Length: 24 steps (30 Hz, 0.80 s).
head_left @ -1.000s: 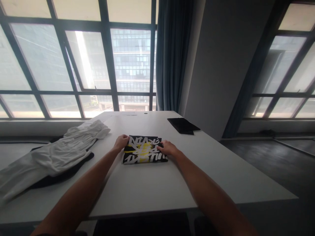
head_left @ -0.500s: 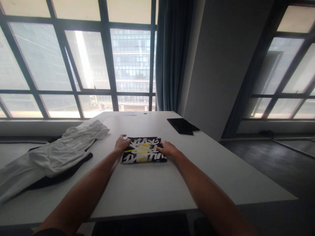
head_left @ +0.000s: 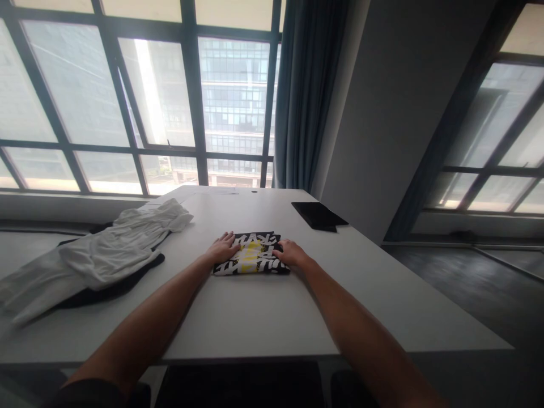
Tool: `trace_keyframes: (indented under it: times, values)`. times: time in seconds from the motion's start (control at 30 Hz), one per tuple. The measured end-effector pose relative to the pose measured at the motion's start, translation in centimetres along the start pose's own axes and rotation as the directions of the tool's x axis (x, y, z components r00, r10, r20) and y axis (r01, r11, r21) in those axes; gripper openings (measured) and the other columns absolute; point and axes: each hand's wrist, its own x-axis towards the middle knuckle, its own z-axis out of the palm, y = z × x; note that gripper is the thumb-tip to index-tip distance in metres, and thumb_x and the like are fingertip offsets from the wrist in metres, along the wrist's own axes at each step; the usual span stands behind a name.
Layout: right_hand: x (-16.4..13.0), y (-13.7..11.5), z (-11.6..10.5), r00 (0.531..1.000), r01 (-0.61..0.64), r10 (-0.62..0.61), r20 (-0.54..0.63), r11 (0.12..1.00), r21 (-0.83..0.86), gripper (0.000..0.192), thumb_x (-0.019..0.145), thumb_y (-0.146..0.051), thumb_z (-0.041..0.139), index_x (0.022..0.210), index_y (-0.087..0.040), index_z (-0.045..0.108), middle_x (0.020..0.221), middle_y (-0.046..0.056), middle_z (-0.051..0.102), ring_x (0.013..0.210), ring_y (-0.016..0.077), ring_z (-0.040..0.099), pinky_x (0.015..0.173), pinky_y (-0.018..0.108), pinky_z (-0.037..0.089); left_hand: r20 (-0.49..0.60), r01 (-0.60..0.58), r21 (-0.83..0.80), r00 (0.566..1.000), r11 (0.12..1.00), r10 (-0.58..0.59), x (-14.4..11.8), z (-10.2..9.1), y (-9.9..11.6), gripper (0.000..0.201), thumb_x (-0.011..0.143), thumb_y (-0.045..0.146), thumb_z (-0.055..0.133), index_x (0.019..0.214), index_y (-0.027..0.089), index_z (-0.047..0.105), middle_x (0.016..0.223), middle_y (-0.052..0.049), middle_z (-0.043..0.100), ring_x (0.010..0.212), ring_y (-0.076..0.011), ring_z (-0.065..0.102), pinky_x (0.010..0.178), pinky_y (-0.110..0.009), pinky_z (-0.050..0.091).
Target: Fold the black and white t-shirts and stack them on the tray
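A folded black T-shirt (head_left: 254, 262) with white lettering and a yellow print lies flat on the white table in front of me. My left hand (head_left: 224, 247) rests on its left part, palm down, fingers stretched over the print. At the right edge, my right hand (head_left: 289, 253) grips the fabric, with some fingers curled and partly hidden. Both forearms reach in from the bottom of the view.
Left of the T-shirt lies a loose pile of white clothing (head_left: 123, 243), with dark cloth (head_left: 106, 290) under it. A flat black folded item (head_left: 318, 215) sits near the right edge of the white table (head_left: 255, 323). Windows and a dark curtain (head_left: 301, 102) stand beyond.
My left hand has shifted from the T-shirt's left edge onto its top and flattened out. My right hand stays at the right edge. The camera view has shifted slightly.
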Motion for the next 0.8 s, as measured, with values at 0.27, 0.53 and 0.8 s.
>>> trace_keyframes:
  times: [0.27, 0.53, 0.8]
  values:
    - [0.2, -0.8, 0.5, 0.988, -0.058, 0.113, -0.108, 0.907, 0.418, 0.069, 0.081, -0.036, 0.068, 0.142, -0.014, 0.042, 0.126, 0.014, 0.063, 0.111, 0.0213, 0.063, 0.094, 0.027, 0.048, -0.187, -0.176, -0.06, 0.969, 0.983, 0.162, -3.5, -2.6, 1.8, 0.073, 0.093, 0.066, 0.03, 0.15, 0.02, 0.04, 0.16, -0.009, 0.025, 0.15, -0.0272, 0.011, 0.12, -0.047, 0.008]
    - [1.3, -0.6, 1.6, 0.981, -0.094, 0.172, -0.091, 0.829, 0.551, 0.064, 0.081, -0.037, 0.066, 0.14, -0.016, 0.048, 0.137, 0.013, 0.057, 0.124, 0.0223, 0.056, 0.106, 0.034, 0.043, 0.028, -0.335, -0.1, 0.94, 0.937, 0.339, -6.2, 0.2, 2.4, 0.073, 0.091, 0.066, 0.039, 0.15, 0.023, 0.04, 0.159, -0.006, 0.028, 0.149, -0.0252, 0.02, 0.121, -0.04, 0.006]
    - [1.3, -0.6, 1.5, 1.0, -0.008, 0.015, -0.002, 0.645, 0.764, 0.056, 0.076, -0.016, 0.063, 0.132, -0.021, 0.06, 0.128, 0.006, 0.065, 0.111, 0.0191, 0.064, 0.098, 0.034, 0.051, 0.002, -0.111, 0.013, 0.994, 0.994, 0.111, -4.3, -2.1, -5.2, 0.067, 0.095, 0.061, 0.031, 0.151, 0.025, 0.038, 0.16, -0.008, 0.024, 0.149, -0.0249, 0.017, 0.12, -0.045, 0.013]
